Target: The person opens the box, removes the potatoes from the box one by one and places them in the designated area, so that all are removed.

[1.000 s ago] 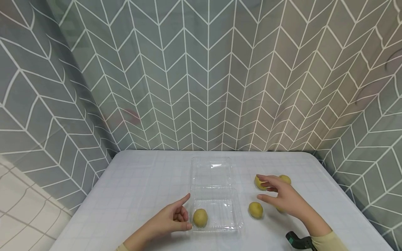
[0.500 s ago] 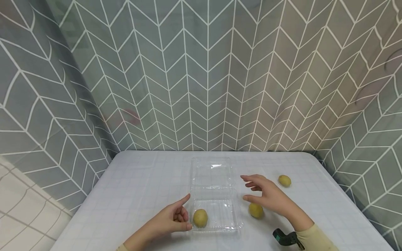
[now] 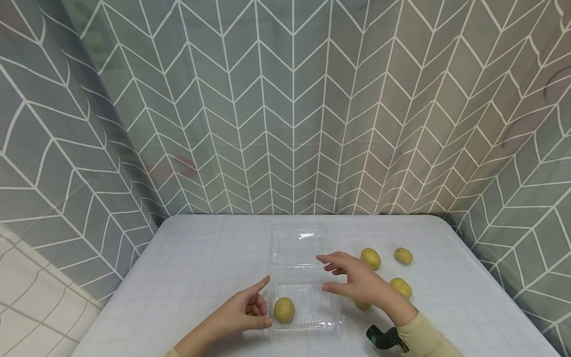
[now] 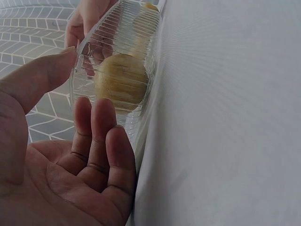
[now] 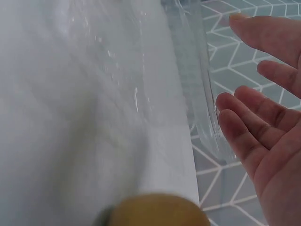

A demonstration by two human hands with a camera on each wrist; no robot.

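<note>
A clear plastic clamshell container [image 3: 308,310] lies open on the table, its lid [image 3: 300,243] folded back. One potato [image 3: 284,310] sits in the container's left part, seen through the ribbed wall in the left wrist view. My left hand [image 3: 245,310] rests at the container's left side, thumb and fingertips against its wall and rim, fingers loosely bent. My right hand [image 3: 357,280] hovers over the container's right side, fingers spread and holding nothing. In the right wrist view a container wall [image 5: 207,94] stands beside those fingers.
Several potatoes lie right of the container: one behind the right hand [image 3: 371,258], one farther right [image 3: 403,256], one by the forearm [image 3: 401,287], one partly hidden below the hand [image 3: 362,304]. A black device [image 3: 381,337] is on the right wrist. Patterned curtains [image 3: 294,109] surround the table.
My right hand has moved left from above the potatoes to the container's right side, uncovering potatoes behind it. The left hand and the potato in the container stay in place.
</note>
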